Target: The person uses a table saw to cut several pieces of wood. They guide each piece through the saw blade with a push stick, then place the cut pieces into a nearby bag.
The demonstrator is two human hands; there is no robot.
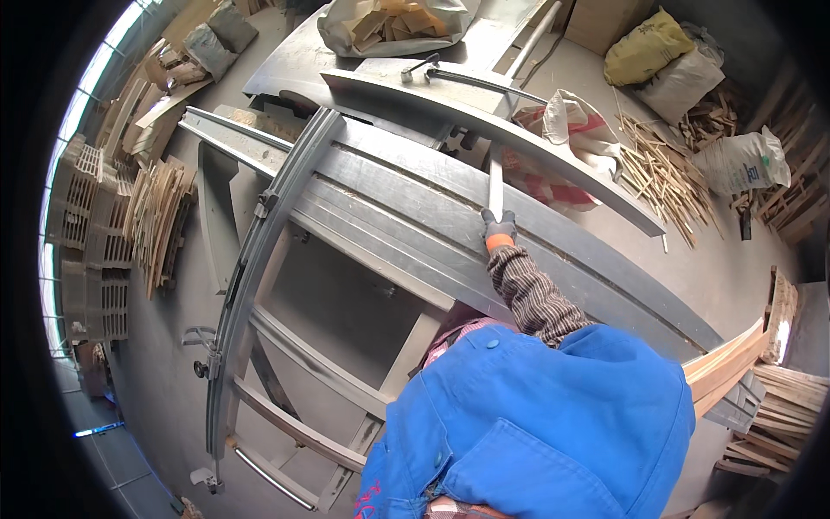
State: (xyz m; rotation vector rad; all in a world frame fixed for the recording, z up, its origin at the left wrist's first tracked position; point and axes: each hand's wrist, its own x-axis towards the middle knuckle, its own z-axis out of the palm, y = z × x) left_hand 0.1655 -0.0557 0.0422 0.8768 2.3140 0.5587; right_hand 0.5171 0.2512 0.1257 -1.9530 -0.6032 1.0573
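My right hand (500, 230), in a dark glove with an orange cuff, is closed round the near end of a pale, narrow strip (496, 180). The strip reaches away from me across the grey metal saw table (406, 186), and its far end meets the long grey bar over the table. My striped sleeve (532, 290) stretches over the table's near part. My left hand is out of view. My blue jacket (553, 415) fills the lower middle and hides what lies beneath it.
A sliding metal frame (316, 350) extends at the left, with a long rail (251, 277). The long grey bar (501, 130) spans the table's far side. Beyond stand a sack of wood scraps (389, 39) and a red-and-white sack (566, 138). Planks (726, 368) jut out at the right.
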